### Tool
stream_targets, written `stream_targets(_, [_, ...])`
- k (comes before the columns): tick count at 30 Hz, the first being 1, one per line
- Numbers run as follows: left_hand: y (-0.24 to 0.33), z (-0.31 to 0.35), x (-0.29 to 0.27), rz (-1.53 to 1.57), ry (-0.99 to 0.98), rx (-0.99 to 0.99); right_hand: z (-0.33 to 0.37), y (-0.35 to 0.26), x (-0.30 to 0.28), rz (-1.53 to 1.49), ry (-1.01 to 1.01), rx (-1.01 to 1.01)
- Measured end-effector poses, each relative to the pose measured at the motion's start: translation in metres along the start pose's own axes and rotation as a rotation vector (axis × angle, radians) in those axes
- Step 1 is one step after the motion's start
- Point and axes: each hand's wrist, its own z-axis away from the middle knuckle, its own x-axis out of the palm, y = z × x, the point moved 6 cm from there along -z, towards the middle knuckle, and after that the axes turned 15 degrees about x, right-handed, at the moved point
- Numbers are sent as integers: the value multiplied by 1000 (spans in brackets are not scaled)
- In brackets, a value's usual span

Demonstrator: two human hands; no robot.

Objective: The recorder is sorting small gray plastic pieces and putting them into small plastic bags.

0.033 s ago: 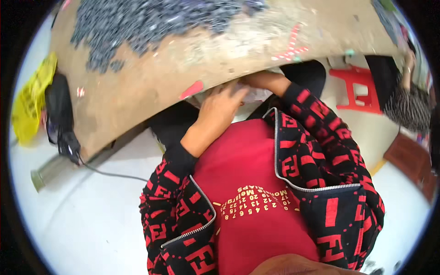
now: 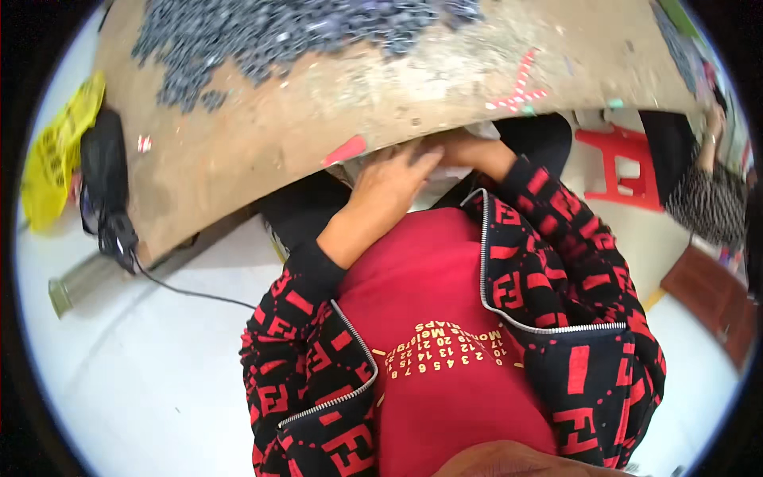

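I can't tell whether left hand (image 2: 389,176) or right hand (image 2: 470,151) grips the pale sheet (image 2: 453,172), seemingly light, limp, best pinched edgewise.

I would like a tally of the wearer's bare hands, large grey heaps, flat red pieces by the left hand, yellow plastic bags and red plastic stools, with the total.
Bare hands (left hand, right hand): 2
Large heap of small grey parts: 1
Flat red piece: 1
Yellow plastic bag: 1
Red plastic stool: 1
Total: 6
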Motion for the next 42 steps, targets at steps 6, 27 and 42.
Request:
stream_targets(6, [-25,11,72,832,-294,-94,50,-15,28,-261,-122,-184])
stream_targets(27, [-32,60,59,186,-932,-242,14,98,-20,100,573,234])
stream_targets(42, [-13,36,-4,258,-482,-237,107,-25,-63,65,99,-19])
